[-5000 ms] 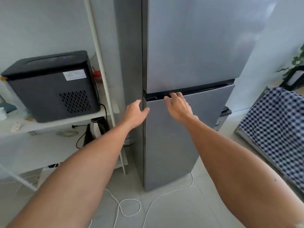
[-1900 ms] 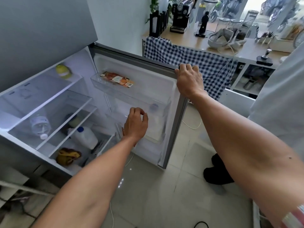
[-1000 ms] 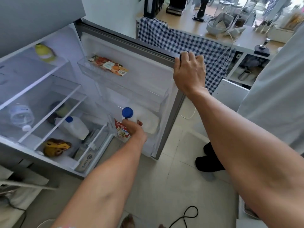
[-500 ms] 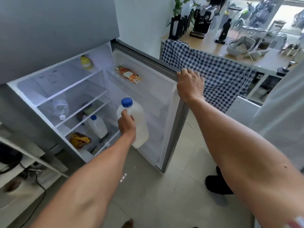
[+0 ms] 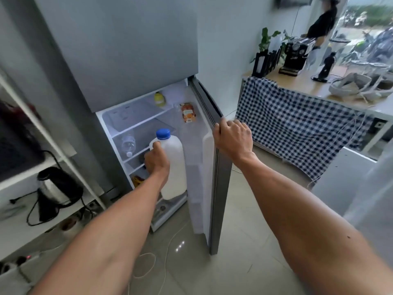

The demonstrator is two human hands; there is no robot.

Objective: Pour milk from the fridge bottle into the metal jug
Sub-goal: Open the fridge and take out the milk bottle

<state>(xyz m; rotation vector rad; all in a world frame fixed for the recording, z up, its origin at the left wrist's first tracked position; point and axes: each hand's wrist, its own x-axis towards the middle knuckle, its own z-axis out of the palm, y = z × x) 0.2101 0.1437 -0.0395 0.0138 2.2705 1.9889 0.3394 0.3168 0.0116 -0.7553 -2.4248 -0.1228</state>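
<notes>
My left hand [image 5: 157, 161] grips the handle of a white milk bottle [image 5: 174, 167] with a blue cap [image 5: 163, 133]. It holds the bottle upright in the air, in front of the open lower fridge compartment. My right hand [image 5: 232, 138] grips the top edge of the lower fridge door [image 5: 214, 167], which stands partly swung in toward the fridge. The fridge [image 5: 127, 50] is grey, with lit white shelves inside. No metal jug is visible in this view.
White shelving on the left holds an electric kettle [image 5: 56, 189] and cables. A wooden counter [image 5: 308, 84] draped with a blue checked cloth [image 5: 297, 122] stands on the right with a coffee machine [image 5: 296, 56]. A person stands behind it. A white cord lies on the tiled floor.
My left hand has lifted the milk bottle out of the door shelf and up. My right hand has swung the door in toward the fridge.
</notes>
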